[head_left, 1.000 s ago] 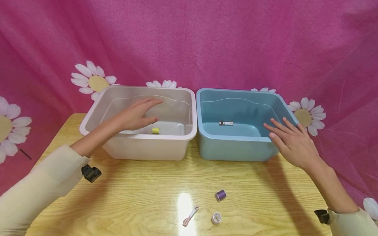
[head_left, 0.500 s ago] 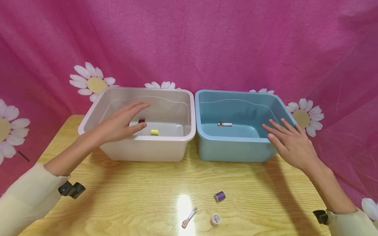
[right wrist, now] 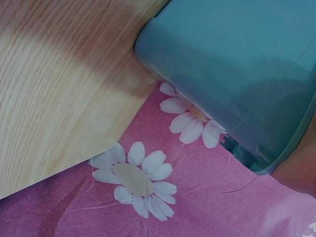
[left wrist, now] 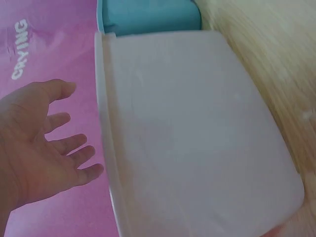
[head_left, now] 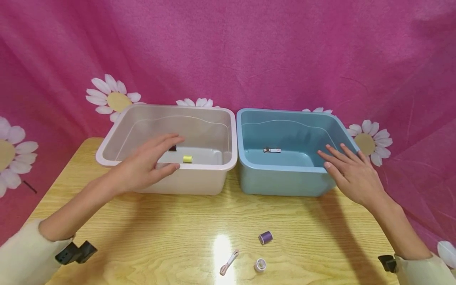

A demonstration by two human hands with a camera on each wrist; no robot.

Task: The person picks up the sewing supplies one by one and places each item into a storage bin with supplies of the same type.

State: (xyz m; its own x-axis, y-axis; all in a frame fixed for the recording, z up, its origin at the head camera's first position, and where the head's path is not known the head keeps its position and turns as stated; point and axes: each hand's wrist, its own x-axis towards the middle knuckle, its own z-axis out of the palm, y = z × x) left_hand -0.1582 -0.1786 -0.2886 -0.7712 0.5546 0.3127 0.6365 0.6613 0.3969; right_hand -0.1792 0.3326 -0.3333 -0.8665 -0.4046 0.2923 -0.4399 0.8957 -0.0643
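My left hand (head_left: 144, 166) hovers over the front rim of the off-white bin (head_left: 196, 182), fingers spread and holding nothing. In the left wrist view, that hand (left wrist: 44, 143) shows an empty palm beside the bin's rim. A yellow thread spool (head_left: 187, 159) lies on the bin's floor. Just beyond my left fingers is a dark spool (head_left: 172, 148), partly hidden by them. My right hand (head_left: 352, 174) is stretched out flat at the front right corner of the blue bin (head_left: 281, 182), fingers overlapping its rim. Inside the blue bin lies a small white-and-brown folded bundle (head_left: 272, 150).
On the wooden table (head_left: 171, 237), nearer me, lie a purple thread spool (head_left: 265, 237), a white spool (head_left: 261, 265) standing on end and a pale pink folded cord (head_left: 229, 262). A pink flowered cloth (head_left: 228, 51) hangs behind the bins, which stand side by side.
My left hand has drawn back from over the off-white bin toward its front rim, down and left. The dark spool inside has come into view. The right hand has stayed in place.
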